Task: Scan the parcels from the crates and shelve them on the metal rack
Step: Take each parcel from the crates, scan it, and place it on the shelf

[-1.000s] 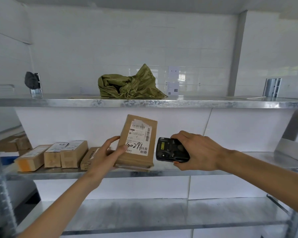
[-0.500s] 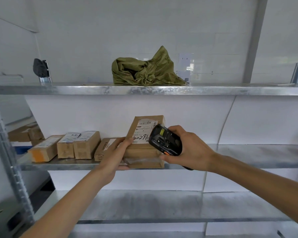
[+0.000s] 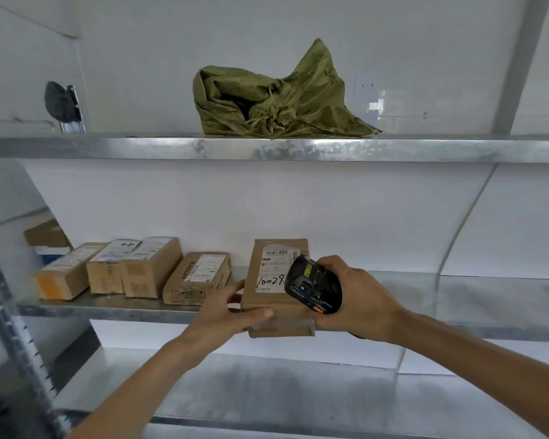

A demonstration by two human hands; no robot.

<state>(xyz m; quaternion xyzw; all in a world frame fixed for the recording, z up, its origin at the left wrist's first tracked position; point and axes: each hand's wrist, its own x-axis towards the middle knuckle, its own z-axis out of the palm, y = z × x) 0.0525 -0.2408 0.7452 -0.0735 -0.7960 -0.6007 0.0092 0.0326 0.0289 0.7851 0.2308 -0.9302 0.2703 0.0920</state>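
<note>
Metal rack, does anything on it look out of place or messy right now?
One thing: a crumpled green sack sits slumped on the top shelf, while the middle shelf holds only cardboard boxes in a neat row. The parcel in the left hand overhangs the shelf edge.

- The scanner (image 3: 313,285) covers the right part of the parcel's (image 3: 274,282) label.
- The left hand (image 3: 227,312) hides the parcel's lower left corner.
- The label print is too small to read.
- The metal rack (image 3: 267,148) runs past both side edges.
</note>
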